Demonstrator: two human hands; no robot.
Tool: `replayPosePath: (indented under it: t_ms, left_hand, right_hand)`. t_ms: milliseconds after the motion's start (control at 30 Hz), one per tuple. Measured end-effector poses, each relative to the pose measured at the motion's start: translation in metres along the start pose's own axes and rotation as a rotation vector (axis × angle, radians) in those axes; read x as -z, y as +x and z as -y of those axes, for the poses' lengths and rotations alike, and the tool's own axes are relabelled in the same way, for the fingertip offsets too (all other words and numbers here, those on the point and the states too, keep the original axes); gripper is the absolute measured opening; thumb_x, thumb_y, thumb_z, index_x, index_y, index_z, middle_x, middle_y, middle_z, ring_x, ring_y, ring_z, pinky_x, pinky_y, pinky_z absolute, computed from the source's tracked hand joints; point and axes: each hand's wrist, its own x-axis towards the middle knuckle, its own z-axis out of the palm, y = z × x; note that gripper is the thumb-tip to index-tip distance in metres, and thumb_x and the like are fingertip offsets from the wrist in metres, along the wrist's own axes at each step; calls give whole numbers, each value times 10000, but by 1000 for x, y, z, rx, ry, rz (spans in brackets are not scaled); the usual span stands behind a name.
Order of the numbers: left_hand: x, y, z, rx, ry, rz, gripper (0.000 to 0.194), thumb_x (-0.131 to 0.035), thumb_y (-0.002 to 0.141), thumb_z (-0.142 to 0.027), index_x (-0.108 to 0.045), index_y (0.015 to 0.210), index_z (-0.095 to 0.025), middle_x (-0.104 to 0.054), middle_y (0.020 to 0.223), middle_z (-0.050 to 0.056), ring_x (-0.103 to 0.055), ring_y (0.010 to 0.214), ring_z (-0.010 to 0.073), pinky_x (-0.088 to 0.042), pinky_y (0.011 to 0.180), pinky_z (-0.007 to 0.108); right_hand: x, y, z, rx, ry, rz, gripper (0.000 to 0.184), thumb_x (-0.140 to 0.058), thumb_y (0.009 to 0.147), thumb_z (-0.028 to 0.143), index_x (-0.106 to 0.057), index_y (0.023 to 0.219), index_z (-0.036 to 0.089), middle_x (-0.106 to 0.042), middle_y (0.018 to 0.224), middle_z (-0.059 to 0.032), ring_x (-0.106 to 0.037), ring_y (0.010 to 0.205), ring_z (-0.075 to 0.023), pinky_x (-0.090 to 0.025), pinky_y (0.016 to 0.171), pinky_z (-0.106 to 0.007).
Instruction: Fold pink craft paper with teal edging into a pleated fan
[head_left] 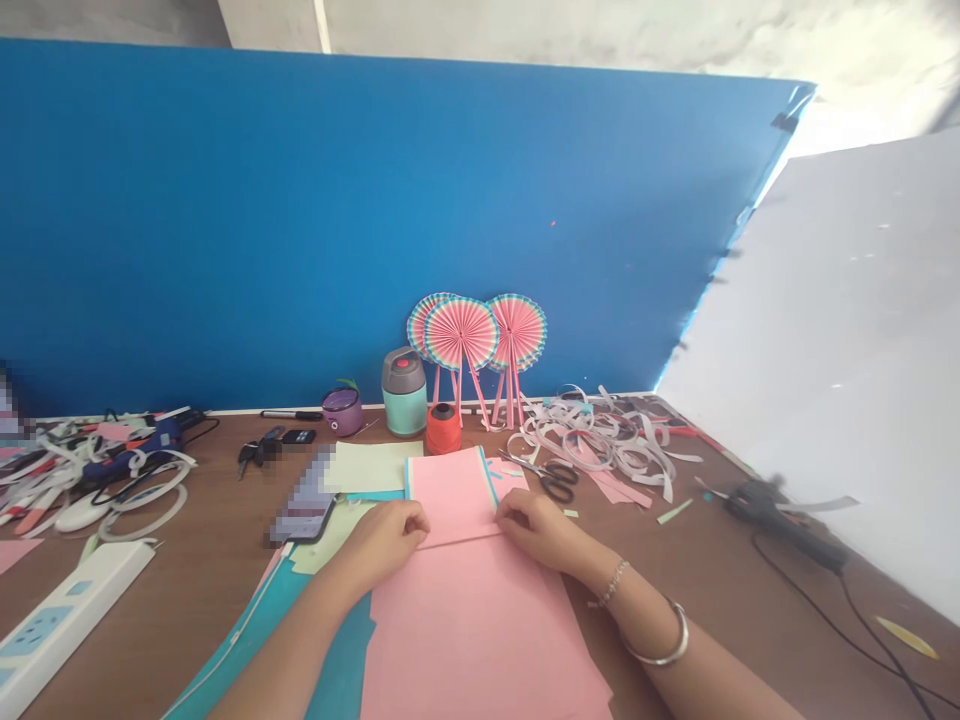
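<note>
A pink paper sheet with blue and cream side edges (pixel 454 490) lies on top of larger pink paper (pixel 480 630). My left hand (pixel 394 535) pinches its near left corner, fingers curled. At the near right corner my right hand (pixel 525 525) pinches the same sheet. Between the hands, a narrow strip along the near edge looks folded. Three pleated pink paper fans (pixel 461 333) stand upright against the blue board beyond. Scissors (pixel 556 482) rest just past my right hand. Pale green paper (pixel 375 467) and a phone (pixel 307 510) lie past my left hand.
At the back stand a turquoise flask (pixel 405 400), an orange-red container (pixel 444 430) and a purple cup (pixel 343 410). Curled paper strips (pixel 607 440) heap at the right. A black glue gun (pixel 784 520) with a cable lies far right. A power strip (pixel 67 620) sits at the left.
</note>
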Motion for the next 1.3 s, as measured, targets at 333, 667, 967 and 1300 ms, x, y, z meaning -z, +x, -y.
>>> replayPosePath:
  t_ms: [333,667,967,1300]
  left_hand:
    - [-2,1,-1,-3,6,-8,193,-414,698,-97,-575,653,-193,-649,753,10,-584,730,166,-368,591,235]
    - [-5,-3,-2,-16,48,-15,217,-398,711,-74,-567,654,-197,-637,766,8,-571,751,165,-364,613,242]
    - [-16,-8,-5,-370,279,-171,408,-374,778,-5,-621,969,-267,-544,912,28,-492,907,180,-392,730,279]
    - [-13,-9,-4,-404,340,-142,480,-421,715,48,-724,823,-309,-568,1009,45,-480,993,211,-395,794,346]
  right_hand:
    - [-7,5,-10,-98,121,-9,130,-495,720,94,-602,757,158,-592,676,2,-506,602,-117,-367,542,-214]
    - [-8,7,-8,-151,108,-3,103,-508,718,116,-584,768,163,-567,627,16,-493,575,-116,-332,512,-209]
    - [-12,3,3,202,-331,-74,386,-449,715,-14,-595,988,217,-525,923,-37,-491,821,-164,-376,701,-263]
    - [-12,5,6,347,-507,34,339,-528,779,43,-713,908,296,-566,914,-47,-474,832,-189,-334,698,-304]
